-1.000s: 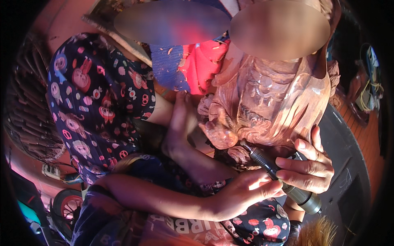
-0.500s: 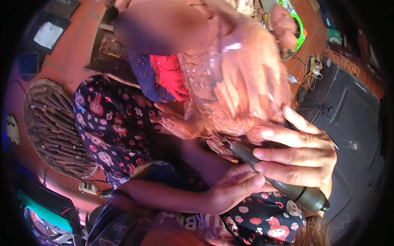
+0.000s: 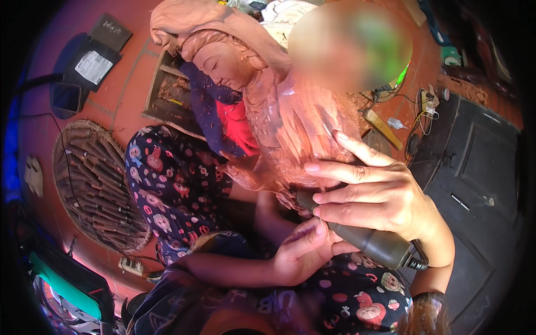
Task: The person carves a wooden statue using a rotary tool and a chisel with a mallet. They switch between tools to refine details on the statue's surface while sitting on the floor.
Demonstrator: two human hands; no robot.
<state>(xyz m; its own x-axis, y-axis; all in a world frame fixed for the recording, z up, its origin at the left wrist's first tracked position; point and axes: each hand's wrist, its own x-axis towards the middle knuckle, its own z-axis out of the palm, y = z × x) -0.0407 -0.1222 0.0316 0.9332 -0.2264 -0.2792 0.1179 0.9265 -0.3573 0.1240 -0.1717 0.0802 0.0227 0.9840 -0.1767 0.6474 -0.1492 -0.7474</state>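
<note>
Head view: left hand (image 3: pixel 301 254) fingers pinch dark rotary tool (image 3: pixel 382 246); right hand (image 3: pixel 391 195) grips it too, outer fingers spread on carved wooden statue (image 3: pixel 285 125).

The statue (image 3: pixel 279 120) is carved wood, mostly smooth, faintly glossy in spots. The near tool (image 3: pixel 385 245) looks matt and smooth; the left basket (image 3: pixel 58 170), rough and woven; the trousers (image 3: pixel 153 178), patterned cloth.
</note>
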